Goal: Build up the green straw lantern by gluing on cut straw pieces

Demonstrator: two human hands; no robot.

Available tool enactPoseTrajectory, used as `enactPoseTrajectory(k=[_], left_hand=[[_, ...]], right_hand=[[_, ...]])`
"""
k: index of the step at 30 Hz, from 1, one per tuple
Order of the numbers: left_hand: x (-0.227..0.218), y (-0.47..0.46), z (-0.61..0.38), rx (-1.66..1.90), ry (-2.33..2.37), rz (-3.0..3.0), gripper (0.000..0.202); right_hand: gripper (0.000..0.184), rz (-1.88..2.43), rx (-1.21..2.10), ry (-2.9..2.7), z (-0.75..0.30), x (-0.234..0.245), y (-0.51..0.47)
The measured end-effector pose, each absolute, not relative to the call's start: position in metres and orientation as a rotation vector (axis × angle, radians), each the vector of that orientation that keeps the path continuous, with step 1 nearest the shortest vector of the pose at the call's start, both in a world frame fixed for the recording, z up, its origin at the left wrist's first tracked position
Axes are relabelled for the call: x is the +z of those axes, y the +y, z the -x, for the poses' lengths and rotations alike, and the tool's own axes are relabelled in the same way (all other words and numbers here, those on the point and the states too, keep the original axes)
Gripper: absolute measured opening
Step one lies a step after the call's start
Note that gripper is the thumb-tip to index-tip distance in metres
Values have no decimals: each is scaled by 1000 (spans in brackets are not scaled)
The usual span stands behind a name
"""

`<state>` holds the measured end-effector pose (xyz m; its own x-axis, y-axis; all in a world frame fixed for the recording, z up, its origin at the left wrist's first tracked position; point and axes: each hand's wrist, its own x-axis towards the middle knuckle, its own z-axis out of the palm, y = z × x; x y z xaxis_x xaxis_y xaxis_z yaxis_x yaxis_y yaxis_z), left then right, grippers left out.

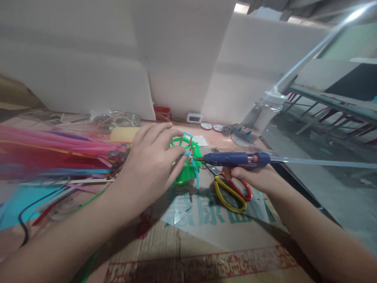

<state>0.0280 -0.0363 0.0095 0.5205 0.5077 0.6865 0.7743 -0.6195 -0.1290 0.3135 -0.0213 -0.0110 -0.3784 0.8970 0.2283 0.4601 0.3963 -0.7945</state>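
My right hand (250, 177) is wrapped round a dark blue hot glue gun (229, 159) with a long clear glue stick out of its back. Its nozzle points left, at or very near a light blue strip (196, 173). That strip hangs over a round green craft piece (194, 147) with fringed edges and small brown pegs. My left hand (154, 157) reaches over the piece and covers its left side, its thumb and fingertips closed on the blue strip. Scissors (231, 196) with one yellow and one red handle lie beneath the glue gun.
Pink and red fuzzy stems (59, 147) are heaped on the left, above a dark cable (22, 220). A clear bottle-like lamp base (253, 122) stands at the back right, near a small white clock (194, 118). Printed cardboard (147, 251) covers the table; white panels (182, 59) rise behind.
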Motion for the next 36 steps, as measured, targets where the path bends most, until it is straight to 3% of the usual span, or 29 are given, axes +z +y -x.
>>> enactPoseTrajectory(k=[4, 16, 29, 36], left_hand=[[10, -36, -27, -867, -1031, 2333, 24], [16, -37, -21, -878, -1057, 2411, 27], [15, -36, -20, -952, -1067, 2414, 23], [15, -36, -19, -918, -1098, 2432, 23]], right_hand=[[45, 1089, 934, -1931, -315, -8, -15], [36, 1510, 659, -1806, -315, -11, 28], [31, 1764, 559, -1839, -293, -65, 117], [40, 1696, 512, -1968, -304, -61, 112]])
